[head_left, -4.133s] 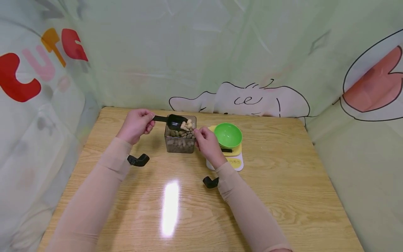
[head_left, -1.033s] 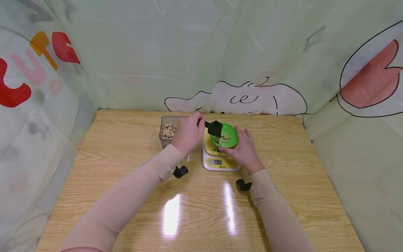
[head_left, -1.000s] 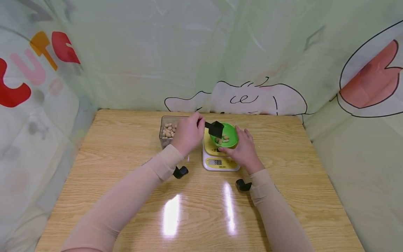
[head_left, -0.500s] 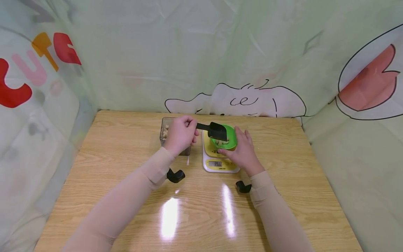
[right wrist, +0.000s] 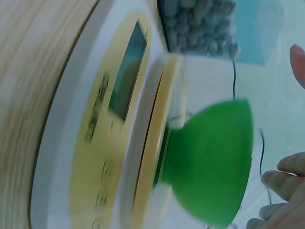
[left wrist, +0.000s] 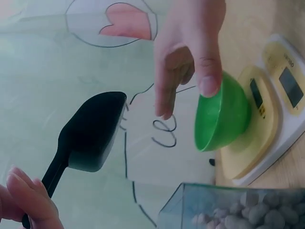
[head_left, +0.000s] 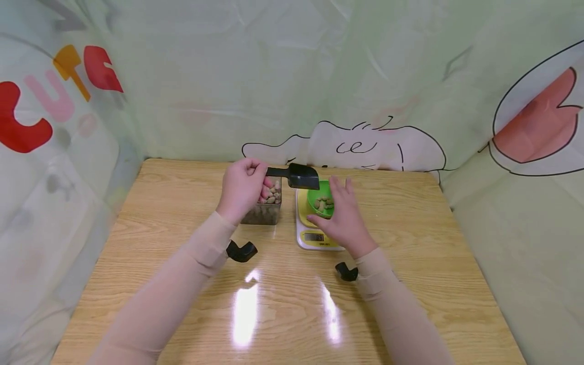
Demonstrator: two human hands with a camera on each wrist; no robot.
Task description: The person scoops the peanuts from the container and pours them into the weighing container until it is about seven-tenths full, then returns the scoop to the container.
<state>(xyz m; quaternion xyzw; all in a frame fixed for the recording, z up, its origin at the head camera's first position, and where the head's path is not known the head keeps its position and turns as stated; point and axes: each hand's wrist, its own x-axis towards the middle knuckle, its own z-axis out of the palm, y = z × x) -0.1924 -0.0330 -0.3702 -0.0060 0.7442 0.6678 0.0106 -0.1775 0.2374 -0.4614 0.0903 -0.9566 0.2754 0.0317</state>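
My left hand (head_left: 241, 190) pinches the handle of a black scoop (head_left: 303, 177), held in the air between the box and the bowl. In the head view, a green bowl (head_left: 312, 193) holding several peanuts (head_left: 323, 204) sits on a yellow and white kitchen scale (head_left: 302, 242). My right hand (head_left: 345, 220) is beside the bowl, thumb and fingers spread around its near right side. The right wrist view shows these fingers apart from the bowl's rim. Partly behind my left hand stands a clear grey box (head_left: 261, 217) of peanuts.
Two black angled pieces, the left one (head_left: 242, 251) and the right one (head_left: 347, 272), show by the wrists. The wooden table (head_left: 410, 243) ends at a printed cloth backdrop (head_left: 205, 101) behind and at both sides.
Over the last second the scoop has gone from above the bowl up and left with my left hand. My right hand has loosened from the bowl. Earlier, the scoop held peanuts over the box.
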